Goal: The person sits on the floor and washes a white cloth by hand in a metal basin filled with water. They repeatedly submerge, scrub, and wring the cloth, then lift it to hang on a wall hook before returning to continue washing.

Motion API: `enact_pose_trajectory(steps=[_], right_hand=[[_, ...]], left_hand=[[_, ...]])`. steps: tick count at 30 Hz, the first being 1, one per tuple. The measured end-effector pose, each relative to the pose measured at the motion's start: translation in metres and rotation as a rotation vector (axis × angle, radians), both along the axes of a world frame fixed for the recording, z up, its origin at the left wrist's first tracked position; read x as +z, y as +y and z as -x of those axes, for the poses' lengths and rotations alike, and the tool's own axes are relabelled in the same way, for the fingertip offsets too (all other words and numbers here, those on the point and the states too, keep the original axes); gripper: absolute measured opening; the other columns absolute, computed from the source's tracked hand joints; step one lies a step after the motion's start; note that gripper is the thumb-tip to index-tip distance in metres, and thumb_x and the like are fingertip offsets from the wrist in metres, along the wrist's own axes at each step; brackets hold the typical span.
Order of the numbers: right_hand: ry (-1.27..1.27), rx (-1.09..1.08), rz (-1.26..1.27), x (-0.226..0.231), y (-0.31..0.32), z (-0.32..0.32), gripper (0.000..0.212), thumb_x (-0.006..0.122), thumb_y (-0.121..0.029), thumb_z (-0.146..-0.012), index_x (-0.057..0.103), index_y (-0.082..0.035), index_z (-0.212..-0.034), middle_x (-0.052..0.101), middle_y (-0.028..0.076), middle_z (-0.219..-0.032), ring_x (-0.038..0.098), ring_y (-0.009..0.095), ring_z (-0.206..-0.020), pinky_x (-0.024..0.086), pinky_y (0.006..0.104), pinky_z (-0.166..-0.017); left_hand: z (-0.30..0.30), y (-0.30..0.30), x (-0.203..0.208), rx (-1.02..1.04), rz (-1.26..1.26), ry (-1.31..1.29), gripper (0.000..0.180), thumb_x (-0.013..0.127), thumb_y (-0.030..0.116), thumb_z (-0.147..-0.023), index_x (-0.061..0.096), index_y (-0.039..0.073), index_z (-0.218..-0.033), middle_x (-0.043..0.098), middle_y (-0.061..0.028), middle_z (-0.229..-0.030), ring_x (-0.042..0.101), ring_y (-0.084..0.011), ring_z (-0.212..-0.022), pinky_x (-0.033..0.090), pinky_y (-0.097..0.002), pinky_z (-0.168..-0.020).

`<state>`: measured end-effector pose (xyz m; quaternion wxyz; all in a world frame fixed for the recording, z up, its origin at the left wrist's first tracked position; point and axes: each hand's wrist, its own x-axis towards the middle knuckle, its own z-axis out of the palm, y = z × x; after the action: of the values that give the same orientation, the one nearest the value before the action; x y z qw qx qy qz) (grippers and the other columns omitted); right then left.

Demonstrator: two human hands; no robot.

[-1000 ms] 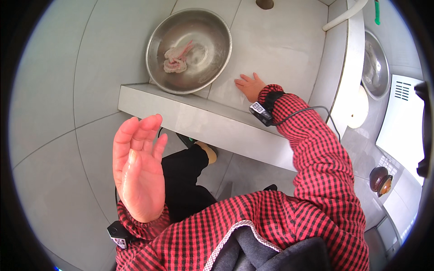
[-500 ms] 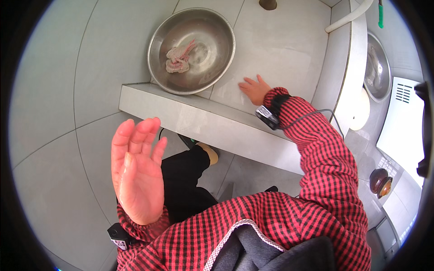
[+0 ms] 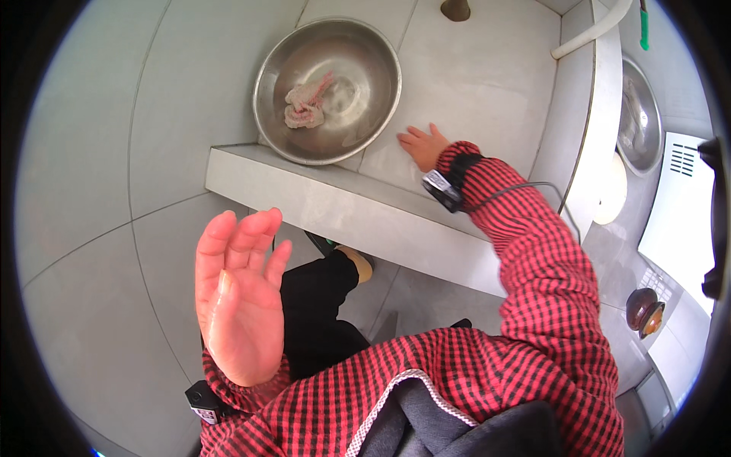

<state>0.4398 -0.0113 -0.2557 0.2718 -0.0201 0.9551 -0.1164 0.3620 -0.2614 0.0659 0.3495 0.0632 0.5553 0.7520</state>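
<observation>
Your left hand (image 3: 242,312) is raised in front of the tiled ledge (image 3: 335,204), palm turned up, its grip wide with fingers slightly curled and nothing held. Your right hand (image 3: 423,148) reaches over the ledge into the tiled trough (image 3: 487,84), palm down, its grip spread wide with no object in it; you cannot tell whether it presses on the tile. Just beside it, to your left, sits the round steel bowl (image 3: 369,68). A crumpled pinkish-white piece (image 3: 306,107) lies inside, left of the bowl's centre; its material is unclear. A white pipe (image 3: 590,36) crosses the trough's right wall.
</observation>
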Motion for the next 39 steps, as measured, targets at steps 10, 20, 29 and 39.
enact_pose_trajectory(steps=[10, 20, 29, 39], right_hand=[[-0.057, 0.092, -0.049, 0.004, 0.003, -0.011, 0.045, 0.042, -0.017, -0.081, 0.037, -0.01, -0.125, 0.028, 0.0, -0.135, 0.022, 0.019, -0.127, 0.024, 0.0529, -0.097], [-0.229, -0.253, -0.032, -0.009, 0.046, -0.077, 0.057, 0.043, -0.009, -0.075, 0.027, -0.009, -0.13, 0.02, 0.006, -0.139, 0.023, 0.022, -0.127, 0.032, 0.0521, -0.091], [-0.417, -0.795, -0.009, 0.095, 0.137, -0.135, 0.049, 0.043, -0.028, -0.081, 0.041, 0.004, -0.119, 0.042, 0.024, -0.121, 0.041, 0.035, -0.112, 0.035, 0.0373, -0.092], [-0.51, -0.189, 0.097, 0.015, 0.042, -0.122, 0.069, 0.044, 0.0, -0.066, 0.021, -0.003, -0.132, 0.015, 0.013, -0.14, 0.015, 0.029, -0.129, 0.019, 0.0352, -0.105]], left_hand=[[0.006, -0.008, -0.008, 0.011, -0.019, -0.035, 0.046, 0.04, 0.018, -0.087, 0.026, 0.003, -0.128, 0.038, -0.0152, -0.125, 0.029, -0.0299, -0.122, 0.029, -0.0443, -0.096], [0.008, -0.013, -0.005, -0.003, -0.054, -0.041, 0.051, 0.046, 0.027, -0.086, 0.028, 0.005, -0.128, 0.039, -0.0145, -0.125, 0.029, -0.0295, -0.122, 0.027, -0.042, -0.096], [0.001, -0.036, -0.009, 0.005, -0.259, -0.109, 0.05, 0.04, 0.025, -0.087, 0.024, 0.003, -0.129, 0.035, -0.0161, -0.128, 0.025, -0.0328, -0.123, 0.026, -0.0446, -0.097], [-0.005, -0.031, -0.006, -0.005, -0.213, -0.086, 0.051, 0.043, 0.025, -0.086, 0.025, 0.004, -0.129, 0.037, -0.0148, -0.126, 0.026, -0.0324, -0.123, 0.027, -0.0439, -0.097]])
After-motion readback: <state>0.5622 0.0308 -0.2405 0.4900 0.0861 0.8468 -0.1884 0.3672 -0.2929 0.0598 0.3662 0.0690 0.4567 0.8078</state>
